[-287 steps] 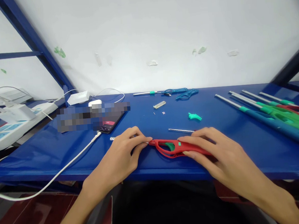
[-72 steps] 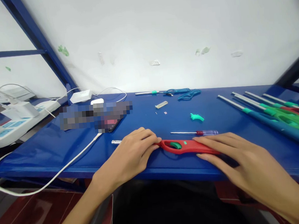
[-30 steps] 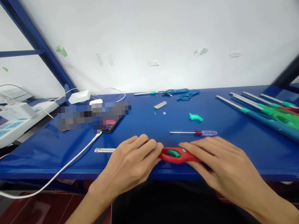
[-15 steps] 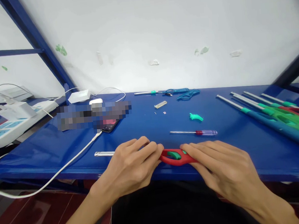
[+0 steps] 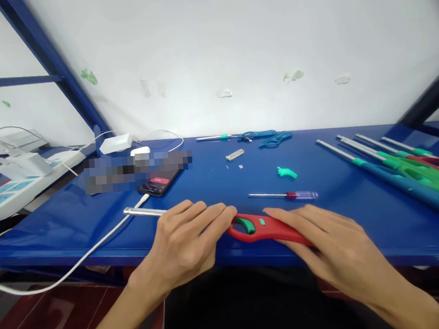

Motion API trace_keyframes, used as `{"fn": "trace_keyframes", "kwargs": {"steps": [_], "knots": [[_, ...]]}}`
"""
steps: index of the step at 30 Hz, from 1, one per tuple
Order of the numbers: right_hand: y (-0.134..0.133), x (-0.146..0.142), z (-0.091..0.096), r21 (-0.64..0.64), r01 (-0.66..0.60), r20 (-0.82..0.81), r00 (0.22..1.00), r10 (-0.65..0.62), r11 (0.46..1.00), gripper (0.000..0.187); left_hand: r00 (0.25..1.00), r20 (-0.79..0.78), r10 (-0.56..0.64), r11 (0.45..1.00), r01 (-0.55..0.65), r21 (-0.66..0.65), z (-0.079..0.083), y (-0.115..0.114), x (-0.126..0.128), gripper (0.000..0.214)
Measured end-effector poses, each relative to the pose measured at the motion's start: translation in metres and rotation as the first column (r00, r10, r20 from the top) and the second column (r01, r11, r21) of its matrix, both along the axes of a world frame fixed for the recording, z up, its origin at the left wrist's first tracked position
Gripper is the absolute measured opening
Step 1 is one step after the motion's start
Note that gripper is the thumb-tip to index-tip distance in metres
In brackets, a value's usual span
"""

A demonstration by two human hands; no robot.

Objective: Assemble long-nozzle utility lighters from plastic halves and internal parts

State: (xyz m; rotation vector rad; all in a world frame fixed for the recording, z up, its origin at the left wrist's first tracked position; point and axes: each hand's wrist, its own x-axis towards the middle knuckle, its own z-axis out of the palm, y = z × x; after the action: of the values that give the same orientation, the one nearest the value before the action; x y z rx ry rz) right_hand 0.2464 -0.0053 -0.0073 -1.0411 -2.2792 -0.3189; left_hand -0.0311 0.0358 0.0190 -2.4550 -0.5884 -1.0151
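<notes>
A red long-neck lighter (image 5: 269, 227) with a green trigger lies along the near edge of the blue table (image 5: 213, 185). Its metal tube (image 5: 143, 212) sticks out to the left. My left hand (image 5: 187, 242) lies over the joint where the tube meets the red handle, its fingers curled on it. My right hand (image 5: 322, 242) rests on the rear of the red handle with its fingers stretched along it. A small screwdriver (image 5: 285, 195) with a red and clear handle lies just beyond the lighter.
Several long lighters (image 5: 396, 164) in teal, green and red lie at the right. A phone (image 5: 158, 181) on a white cable (image 5: 79, 254) sits at the left. A green trigger part (image 5: 286, 172), teal handle shells (image 5: 274, 138) and small bits lie farther back.
The lighter has slid left and turned a little, so its tube tip now reaches the white cable. Both hands moved with it, and more of the red handle shows.
</notes>
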Motion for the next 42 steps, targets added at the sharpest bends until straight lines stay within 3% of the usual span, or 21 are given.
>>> {"fn": "trace_keyframes", "kwargs": {"steps": [4, 8, 15, 18, 21, 26, 36, 42], "knots": [[0.0, 0.005, -0.003, -0.001, -0.029, -0.019, 0.999, 0.029, 1.0, 0.049, 1.0, 0.003, -0.002, 1.0, 0.002, 0.01, -0.002, 0.001, -0.002, 0.029], [0.0, 0.004, -0.004, 0.017, -0.025, -0.028, 0.999, 0.025, 1.0, 0.047, 1.0, -0.017, 0.004, 1.0, -0.004, 0.006, -0.002, 0.001, -0.001, 0.03], [-0.004, -0.003, 0.01, -0.243, 0.011, -0.17, 0.984, -0.053, 0.97, 0.042, 1.0, 0.002, 0.014, 1.0, -0.014, -0.001, -0.006, 0.003, -0.005, 0.043], [-0.003, -0.004, 0.015, -0.328, 0.02, -0.249, 0.963, -0.107, 0.944, 0.025, 1.0, -0.019, -0.001, 1.0, 0.001, -0.023, -0.006, 0.002, -0.004, 0.042], [0.0, -0.004, 0.016, -0.286, 0.045, -0.334, 0.931, -0.144, 0.957, 0.01, 0.997, -0.072, 0.027, 0.995, -0.034, -0.095, -0.004, -0.001, -0.001, 0.049], [0.002, -0.005, 0.013, -0.218, 0.061, -0.367, 0.92, -0.14, 0.974, 0.006, 0.99, -0.135, 0.043, 0.971, -0.073, -0.227, -0.005, -0.006, 0.002, 0.052], [0.0, -0.004, 0.008, -0.22, -0.018, -0.317, 0.947, -0.054, 0.975, 0.025, 0.977, -0.214, 0.007, 0.905, -0.097, -0.414, -0.004, -0.008, 0.003, 0.062], [-0.002, -0.002, 0.006, -0.2, -0.003, -0.325, 0.944, -0.063, 0.98, 0.023, 0.993, -0.118, 0.02, 0.89, -0.072, -0.45, -0.001, -0.012, 0.001, 0.061]]}}
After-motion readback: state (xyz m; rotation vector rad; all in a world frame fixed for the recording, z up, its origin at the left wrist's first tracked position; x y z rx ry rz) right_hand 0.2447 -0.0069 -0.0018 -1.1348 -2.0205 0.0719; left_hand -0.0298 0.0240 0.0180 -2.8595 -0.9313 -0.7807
